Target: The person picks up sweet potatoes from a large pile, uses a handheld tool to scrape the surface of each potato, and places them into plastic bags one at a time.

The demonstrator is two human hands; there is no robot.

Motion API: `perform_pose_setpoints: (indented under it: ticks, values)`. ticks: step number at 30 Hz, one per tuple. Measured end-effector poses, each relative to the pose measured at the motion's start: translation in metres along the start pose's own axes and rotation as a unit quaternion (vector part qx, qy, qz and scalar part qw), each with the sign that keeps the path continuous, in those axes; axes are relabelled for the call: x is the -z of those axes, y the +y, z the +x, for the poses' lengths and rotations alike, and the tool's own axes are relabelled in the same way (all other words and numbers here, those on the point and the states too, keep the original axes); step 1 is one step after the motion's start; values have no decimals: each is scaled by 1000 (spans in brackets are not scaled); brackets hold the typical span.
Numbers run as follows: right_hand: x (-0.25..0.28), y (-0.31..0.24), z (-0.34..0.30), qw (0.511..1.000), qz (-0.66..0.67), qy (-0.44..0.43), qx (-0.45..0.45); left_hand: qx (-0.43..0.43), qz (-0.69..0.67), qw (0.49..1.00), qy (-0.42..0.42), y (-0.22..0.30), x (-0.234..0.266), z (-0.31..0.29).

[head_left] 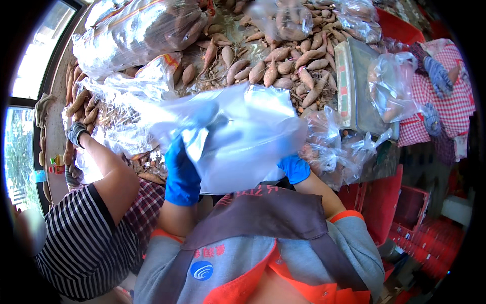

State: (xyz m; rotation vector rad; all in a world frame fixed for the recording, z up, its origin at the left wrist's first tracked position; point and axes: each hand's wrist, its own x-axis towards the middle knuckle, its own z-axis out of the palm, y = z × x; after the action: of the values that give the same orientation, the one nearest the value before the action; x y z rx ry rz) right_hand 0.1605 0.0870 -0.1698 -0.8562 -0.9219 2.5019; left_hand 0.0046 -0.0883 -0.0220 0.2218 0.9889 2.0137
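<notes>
A clear plastic bag (248, 134) is spread in front of my chest, between my two hands and blurred by motion. My left hand (182, 169), in a blue glove, holds the bag's left side; its fingers show dimly through the film. On the right side, my right hand (294, 168), gloved in blue too, grips the bag, with most of its fingers hidden behind the plastic. No contents can be made out in the bag. Just beyond it, loose sweet potatoes (271, 73) lie heaped on the table.
A large filled plastic sack (144, 38) lies at the far left. To the right stand a weighing scale (357, 86), filled clear bags (334, 152) and a red crate (377, 205). At my left, a co-worker's arm (109, 167) reaches among sweet potatoes. Across the table, another person wears checked cloth (440, 96).
</notes>
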Motion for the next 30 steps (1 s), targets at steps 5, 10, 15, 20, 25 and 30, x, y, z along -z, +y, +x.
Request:
perform_pose_setpoints:
  ticks: [5,10,15,20,25,30]
  values:
    - [-7,-38,-7,988,153,-2,-6,96,-36,991,82,-52,37,27]
    - [-10,-95,-35,983,116,-139,0,81,-28,988,126,-66,48,20]
    - [-33,-96,-40,960,-245,20,131,15,225,963,148,-59,62,12]
    - [-38,-105,-45,974,-210,85,25,-239,305,902,189,-18,44,15]
    - [-58,-74,-44,972,-200,-126,11,-102,520,840,-117,-25,-30,4]
    - [-57,-55,-43,996,-6,-86,13,-129,503,843,-139,-51,-25,9]
